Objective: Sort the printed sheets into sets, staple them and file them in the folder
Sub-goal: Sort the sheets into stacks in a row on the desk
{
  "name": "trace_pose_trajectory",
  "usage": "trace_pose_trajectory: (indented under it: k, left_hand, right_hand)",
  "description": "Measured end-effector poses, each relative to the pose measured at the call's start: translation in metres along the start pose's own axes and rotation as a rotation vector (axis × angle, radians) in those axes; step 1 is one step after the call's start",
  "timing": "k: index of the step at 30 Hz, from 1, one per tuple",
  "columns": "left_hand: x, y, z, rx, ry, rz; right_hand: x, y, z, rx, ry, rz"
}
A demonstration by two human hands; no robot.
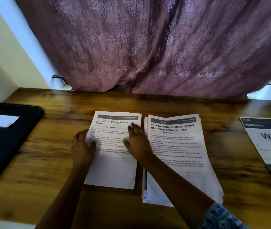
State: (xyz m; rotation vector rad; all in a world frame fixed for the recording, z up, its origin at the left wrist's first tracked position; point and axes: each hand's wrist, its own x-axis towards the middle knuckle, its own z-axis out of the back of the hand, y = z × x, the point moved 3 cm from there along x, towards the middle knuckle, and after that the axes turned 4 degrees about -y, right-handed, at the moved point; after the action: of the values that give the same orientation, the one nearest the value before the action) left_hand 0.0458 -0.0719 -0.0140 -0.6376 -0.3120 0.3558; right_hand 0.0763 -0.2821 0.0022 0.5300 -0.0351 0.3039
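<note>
Printed sheet [115, 169], right of the black folder [7, 146] | thin, limp, probably slippery | your left hand [81, 146] pinches its folder-side edge; right hand [137, 141] lies flat on it | lift by that edge

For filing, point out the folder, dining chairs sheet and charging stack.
folder [11, 146], head view, middle of cover.
dining chairs sheet [115, 172], head view, blank lower part.
charging stack [176, 146], head view, top sheet's text.
</note>
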Motion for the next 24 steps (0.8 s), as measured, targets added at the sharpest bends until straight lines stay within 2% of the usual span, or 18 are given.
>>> trace_pose_trajectory:
  k: [3, 5, 8, 11, 13, 15, 18, 24]
  left_hand:
    - [-0.018, -0.038, -0.007, 0.007, -0.021, -0.065]
    - [-0.037, -0.076, -0.02, -0.043, 0.039, -0.179]
    - [-0.062, -0.126, -0.047, -0.09, 0.159, -0.296]
    - [-0.076, -0.152, -0.073, -0.094, 0.264, -0.31]
    - [-0.079, -0.157, -0.084, -0.104, 0.316, -0.252]
    - [-0.081, -0.157, -0.094, -0.109, 0.34, -0.221]
    - [-0.084, -0.154, -0.101, -0.082, 0.36, -0.238]
    - [-0.091, -0.15, -0.106, -0.038, 0.378, -0.255]
  right_hand:
    - [-0.019, -0.008, 0.043, 0.111, -0.268, 0.072]
    - [-0.035, -0.033, 0.068, 0.104, -0.409, -0.047]
    - [-0.057, -0.087, 0.097, 0.105, -0.508, -0.335]
    - [-0.077, -0.137, 0.112, 0.204, -0.525, -0.588]
    - [-0.087, -0.157, 0.114, 0.205, -0.487, -0.676]
    - [-0.093, -0.17, 0.115, 0.195, -0.459, -0.711]
    - [-0.098, -0.176, 0.116, 0.346, -0.428, -0.793]
    - [-0.1, -0.184, 0.116, 0.373, -0.452, -0.795]
